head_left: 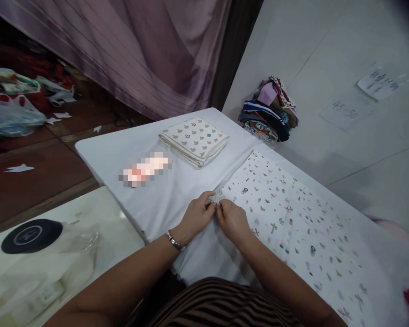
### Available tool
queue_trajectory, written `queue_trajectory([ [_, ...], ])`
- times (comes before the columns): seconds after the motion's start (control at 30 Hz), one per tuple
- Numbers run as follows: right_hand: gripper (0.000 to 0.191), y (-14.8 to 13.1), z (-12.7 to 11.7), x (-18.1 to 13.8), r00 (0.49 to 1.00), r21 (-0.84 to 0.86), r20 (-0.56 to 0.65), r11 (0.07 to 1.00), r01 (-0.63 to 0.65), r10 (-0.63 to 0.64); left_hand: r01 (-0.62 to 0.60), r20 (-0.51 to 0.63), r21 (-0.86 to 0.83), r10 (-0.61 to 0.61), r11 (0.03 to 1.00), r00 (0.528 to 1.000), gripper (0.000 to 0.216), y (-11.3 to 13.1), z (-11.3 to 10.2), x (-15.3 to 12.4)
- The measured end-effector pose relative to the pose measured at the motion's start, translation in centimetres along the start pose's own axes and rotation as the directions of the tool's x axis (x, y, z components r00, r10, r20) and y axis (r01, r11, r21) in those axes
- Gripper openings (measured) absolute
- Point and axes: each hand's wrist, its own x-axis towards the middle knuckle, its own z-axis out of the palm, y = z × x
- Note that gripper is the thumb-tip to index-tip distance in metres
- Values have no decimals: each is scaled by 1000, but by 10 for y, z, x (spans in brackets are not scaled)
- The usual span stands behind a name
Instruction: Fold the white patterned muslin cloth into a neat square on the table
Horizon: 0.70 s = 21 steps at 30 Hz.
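Note:
A white cloth with small printed figures (293, 222) lies spread flat on the white-covered table (163, 200). Both my hands meet at its near-left corner. My left hand (196, 215), with a bracelet on the wrist, pinches the corner's edge. My right hand (232, 220) is closed on the same corner right beside it, fingertips touching the cloth. A folded cloth of a similar print (194, 141) rests farther back on the table, apart from both hands.
A pile of colourful folded fabrics (269, 111) sits against the white wall at the table's far corner. A blurred pink-white item (145, 169) lies mid-table. To the left stands a pale counter with a black round disc (31, 235). A purple curtain (139, 50) hangs behind.

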Motion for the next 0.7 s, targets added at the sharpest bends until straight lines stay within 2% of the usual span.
queue_trajectory([
  [0.1,17,-5,0,-1,999,-16,33,999,31,-30,-44,3,81,44,996,999,34,2,-2,-2],
  [0.23,17,-2,0,-2,999,45,25,998,32,-34,-66,19,118,64,991,998,37,1,-2,-2],
  [0.33,16,7,0,0,1000,177,13,984,25,-28,-75,26,137,72,988,997,38,0,-1,-1],
  [0.47,13,17,2,3,998,399,18,916,42,-54,-82,34,154,78,985,996,41,0,-1,-1],
  [0.7,17,20,1,3,992,425,-2,898,112,-123,-94,40,176,89,980,995,40,-2,-2,0],
])
